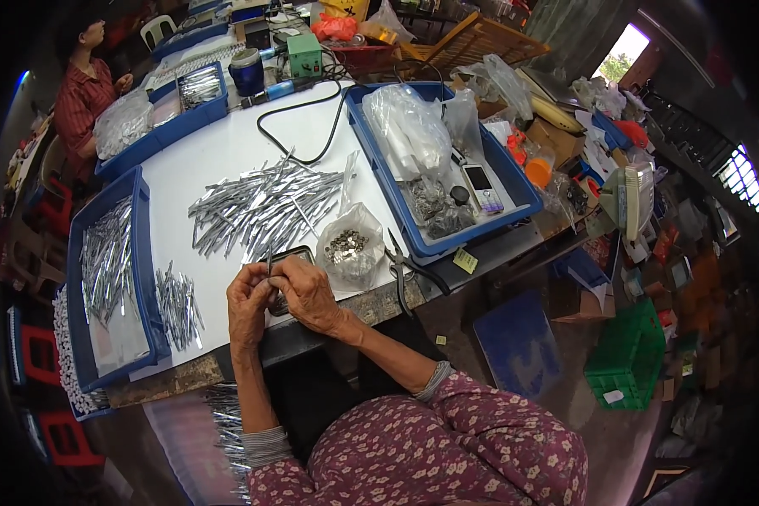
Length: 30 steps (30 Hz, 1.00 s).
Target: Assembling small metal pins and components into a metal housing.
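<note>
My left hand (249,305) and my right hand (309,295) meet above the near edge of the white-topped table, fingertips pinched together. Whatever they grip is mostly hidden; a thin dark sliver shows above the fingers. Partly behind them lies a small dark-rimmed tray (298,253). Right of it, a clear plastic bag (364,271) lies open around small round metal pieces (347,245). Pliers with dark handles (401,271) rest at the table edge. Beyond my hands spreads a loose heap of thin silvery metal strips (266,205), with a smaller pile (177,309) to the left.
A blue bin (149,278) of metal strips stands at left. Another blue bin (388,201), right, holds plastic bags and a handheld device. A black cable (266,135) loops across the table's far part. A green crate (624,363) sits on the floor. Another person (84,93) is at far left.
</note>
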Each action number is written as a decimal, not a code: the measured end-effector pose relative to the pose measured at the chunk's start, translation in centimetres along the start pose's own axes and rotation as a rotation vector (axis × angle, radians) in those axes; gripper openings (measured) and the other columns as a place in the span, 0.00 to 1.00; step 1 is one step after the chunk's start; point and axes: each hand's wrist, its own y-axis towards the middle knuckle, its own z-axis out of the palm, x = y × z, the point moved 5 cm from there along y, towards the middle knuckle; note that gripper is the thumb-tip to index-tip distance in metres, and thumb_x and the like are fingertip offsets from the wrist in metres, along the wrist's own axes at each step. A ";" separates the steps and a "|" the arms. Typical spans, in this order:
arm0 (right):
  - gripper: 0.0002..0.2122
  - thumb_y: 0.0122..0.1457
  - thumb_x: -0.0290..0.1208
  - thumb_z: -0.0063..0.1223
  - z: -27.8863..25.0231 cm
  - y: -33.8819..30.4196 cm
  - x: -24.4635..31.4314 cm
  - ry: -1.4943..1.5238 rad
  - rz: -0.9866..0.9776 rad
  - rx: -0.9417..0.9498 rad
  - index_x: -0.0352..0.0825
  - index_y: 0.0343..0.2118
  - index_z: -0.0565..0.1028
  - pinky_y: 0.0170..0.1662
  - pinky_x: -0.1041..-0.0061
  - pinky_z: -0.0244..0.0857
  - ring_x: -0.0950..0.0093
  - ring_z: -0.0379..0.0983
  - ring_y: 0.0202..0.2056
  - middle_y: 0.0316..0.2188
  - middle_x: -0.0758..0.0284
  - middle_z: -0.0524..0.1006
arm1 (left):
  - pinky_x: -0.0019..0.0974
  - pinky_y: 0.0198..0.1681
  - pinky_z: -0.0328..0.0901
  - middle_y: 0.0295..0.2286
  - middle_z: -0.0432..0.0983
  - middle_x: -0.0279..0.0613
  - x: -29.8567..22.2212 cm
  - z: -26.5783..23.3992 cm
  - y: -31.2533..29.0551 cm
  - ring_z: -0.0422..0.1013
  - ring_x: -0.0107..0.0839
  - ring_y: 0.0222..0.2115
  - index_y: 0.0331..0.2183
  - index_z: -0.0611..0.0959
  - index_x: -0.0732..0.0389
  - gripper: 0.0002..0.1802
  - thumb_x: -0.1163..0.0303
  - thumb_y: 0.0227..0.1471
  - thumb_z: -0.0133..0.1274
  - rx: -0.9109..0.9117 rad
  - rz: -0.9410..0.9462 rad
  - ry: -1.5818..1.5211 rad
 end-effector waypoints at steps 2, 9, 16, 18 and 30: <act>0.03 0.48 0.20 0.48 -0.1 0.0 0.0 -0.005 -0.010 0.007 0.28 0.24 0.67 0.25 0.70 0.60 0.64 0.67 0.23 0.21 0.61 0.68 | 0.17 0.23 0.57 0.24 0.70 0.32 0.1 0.0 0.1 0.62 0.15 0.20 0.35 0.72 0.67 0.11 0.75 0.47 0.49 0.009 0.002 -0.034; 0.03 0.49 0.20 0.49 0.0 0.0 0.3 0.034 -0.040 0.020 0.28 0.25 0.68 0.25 0.71 0.62 0.65 0.69 0.24 0.21 0.61 0.70 | 0.17 0.22 0.57 0.26 0.71 0.35 0.3 -0.4 0.3 0.63 0.16 0.21 0.35 0.71 0.66 0.13 0.78 0.44 0.53 0.000 0.004 -0.215; 0.03 0.49 0.20 0.49 0.1 -0.3 0.2 0.036 -0.025 0.016 0.27 0.26 0.68 0.26 0.70 0.62 0.64 0.69 0.25 0.22 0.60 0.70 | 0.17 0.21 0.58 0.26 0.71 0.34 -0.3 0.0 0.0 0.65 0.16 0.21 0.34 0.72 0.65 0.12 0.78 0.43 0.52 -0.045 0.027 -0.136; 0.03 0.48 0.20 0.48 0.0 -0.3 0.1 0.020 -0.036 -0.013 0.27 0.26 0.68 0.26 0.70 0.61 0.62 0.68 0.24 0.22 0.59 0.69 | 0.17 0.21 0.59 0.26 0.71 0.34 0.0 -0.1 0.1 0.65 0.16 0.21 0.34 0.72 0.65 0.12 0.77 0.43 0.52 -0.064 0.026 -0.117; 0.04 0.46 0.18 0.45 0.0 -0.5 0.2 -0.132 -0.142 0.097 0.27 0.26 0.65 0.28 0.66 0.60 0.60 0.66 0.26 0.22 0.58 0.66 | 0.17 0.23 0.59 0.24 0.71 0.32 -0.2 -0.1 0.0 0.64 0.15 0.22 0.33 0.73 0.65 0.10 0.76 0.43 0.52 -0.085 0.041 0.024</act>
